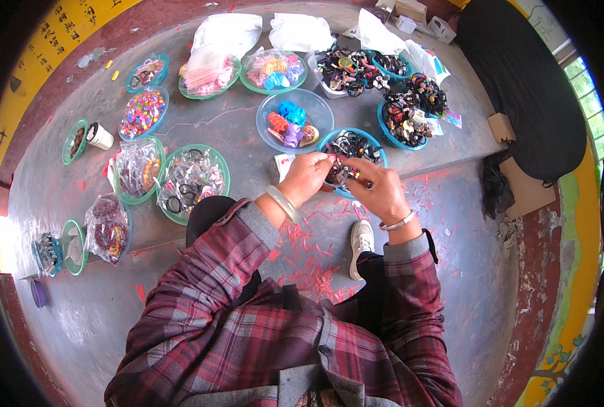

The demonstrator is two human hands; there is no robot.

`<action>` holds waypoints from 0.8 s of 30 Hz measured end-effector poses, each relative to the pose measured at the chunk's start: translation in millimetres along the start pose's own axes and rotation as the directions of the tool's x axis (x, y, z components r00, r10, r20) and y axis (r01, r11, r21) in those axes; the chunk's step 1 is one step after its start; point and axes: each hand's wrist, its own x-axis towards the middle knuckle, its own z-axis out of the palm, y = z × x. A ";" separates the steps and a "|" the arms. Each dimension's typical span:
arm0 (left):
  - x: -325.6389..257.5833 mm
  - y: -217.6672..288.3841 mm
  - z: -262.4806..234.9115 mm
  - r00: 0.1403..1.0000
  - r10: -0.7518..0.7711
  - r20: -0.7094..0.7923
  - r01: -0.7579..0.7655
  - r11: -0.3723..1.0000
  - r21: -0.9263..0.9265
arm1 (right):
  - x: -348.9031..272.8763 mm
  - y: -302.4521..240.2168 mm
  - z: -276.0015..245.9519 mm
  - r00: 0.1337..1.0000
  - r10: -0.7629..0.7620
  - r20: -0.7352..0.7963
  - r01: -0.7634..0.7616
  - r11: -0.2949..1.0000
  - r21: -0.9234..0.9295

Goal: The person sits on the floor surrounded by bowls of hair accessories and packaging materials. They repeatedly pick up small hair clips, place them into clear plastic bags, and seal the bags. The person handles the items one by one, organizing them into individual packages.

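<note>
Two bare hands are being held close together over the near side of a blue bowl (383,157) on a raised grey ledge (210,125), and a dark cluster (340,174) of small bands with coloured bits is being worked between them. At its left edge the cluster is being pinched by the closed fingers of the left hand (304,178), where a speck of red is showing; from the other side it is being gripped by the bent fingers of the right hand (380,193), though the exact hold is being hidden by the knuckles. Since so little is being gripped, a small piece could be getting dropped if the pinch is being loosened; it could then be getting lost among the dark bands (353,146) in the bowl or the red scraps (312,278) littering the floor. Tangling is also being risked, as loops that are being pulled apart too hard could be springing away. Near the ledge's edge, the bowl itself could be getting tipped by a knock from a wrist, and a strand could be getting snagged by the bangle (398,221) on the right wrist.
</note>
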 end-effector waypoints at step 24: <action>3.7 -11.2 -0.7 0.999 -0.047 0.017 0.045 0.993 0.108 | 0.2 10.3 11.8 0.989 0.067 0.133 -0.057 0.995 -0.076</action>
